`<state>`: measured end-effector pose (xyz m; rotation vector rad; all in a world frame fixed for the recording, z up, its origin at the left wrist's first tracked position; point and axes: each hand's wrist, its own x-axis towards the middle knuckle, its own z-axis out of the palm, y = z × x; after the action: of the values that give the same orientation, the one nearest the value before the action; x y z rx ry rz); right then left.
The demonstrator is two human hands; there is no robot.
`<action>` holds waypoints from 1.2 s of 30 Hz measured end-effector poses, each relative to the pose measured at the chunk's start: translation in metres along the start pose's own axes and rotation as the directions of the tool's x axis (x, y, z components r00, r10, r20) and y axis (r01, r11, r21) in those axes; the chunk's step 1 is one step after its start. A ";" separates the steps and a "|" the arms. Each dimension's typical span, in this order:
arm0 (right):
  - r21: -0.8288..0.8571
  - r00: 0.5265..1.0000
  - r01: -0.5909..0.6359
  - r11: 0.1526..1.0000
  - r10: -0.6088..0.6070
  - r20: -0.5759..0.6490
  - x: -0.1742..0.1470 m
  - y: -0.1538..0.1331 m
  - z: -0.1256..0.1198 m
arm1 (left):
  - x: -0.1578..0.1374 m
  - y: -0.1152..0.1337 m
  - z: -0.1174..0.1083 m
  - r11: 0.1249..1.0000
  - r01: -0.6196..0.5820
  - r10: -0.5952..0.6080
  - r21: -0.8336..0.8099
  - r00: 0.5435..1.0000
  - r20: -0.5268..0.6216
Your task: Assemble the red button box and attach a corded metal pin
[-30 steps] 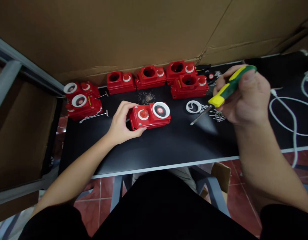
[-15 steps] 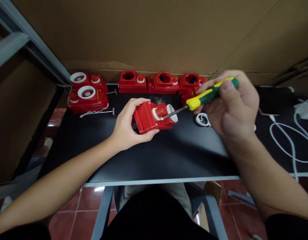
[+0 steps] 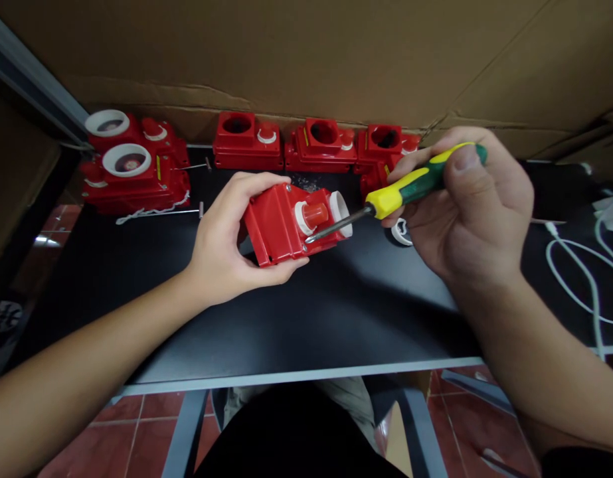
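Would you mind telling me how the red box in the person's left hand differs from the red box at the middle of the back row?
The held box is tipped up on edge in the left hand; the back-row box lies flat, untouched. The held box carries a white ring at its far end; the back-row box shows an open dark hole. The screwdriver in the right hand points at the held box only. Both are red plastic.

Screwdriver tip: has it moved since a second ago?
Yes. The screwdriver tip swung left, away from the white ring on the table, onto the red box held by the left hand.
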<state>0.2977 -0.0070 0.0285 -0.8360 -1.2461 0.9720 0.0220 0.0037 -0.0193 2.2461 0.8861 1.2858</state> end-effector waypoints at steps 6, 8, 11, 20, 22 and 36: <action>0.049 0.998 0.020 0.999 -0.023 0.063 0.002 0.002 -0.005 | 0.002 -0.012 0.001 0.992 -0.123 0.123 0.010 0.992 -0.030; 0.040 0.994 0.021 0.999 -0.025 0.102 0.003 0.003 -0.007 | 0.002 -0.017 0.001 0.983 -0.185 0.185 0.024 0.982 -0.037; 0.027 0.993 0.038 0.999 -0.041 0.106 0.004 0.003 -0.008 | 0.003 -0.019 0.000 0.979 -0.197 0.199 0.049 0.979 -0.046; 0.019 0.994 0.067 0.998 -0.068 0.089 -0.001 0.000 -0.007 | 0.008 -0.009 -0.005 0.974 -0.207 0.212 0.095 0.976 -0.049; 0.049 0.990 0.090 0.995 -0.094 0.101 -0.002 0.000 -0.009 | 0.009 -0.005 -0.006 0.971 -0.209 0.216 0.116 0.975 -0.050; -0.121 0.934 0.324 0.938 -0.297 0.201 0.001 -0.015 -0.011 | 0.013 -0.007 -0.014 0.952 -0.231 0.247 0.203 0.967 -0.058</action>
<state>0.3103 -0.0121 0.0409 -0.6501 -1.5716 0.7122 0.0126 0.0178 -0.0087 2.5336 0.8185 1.4635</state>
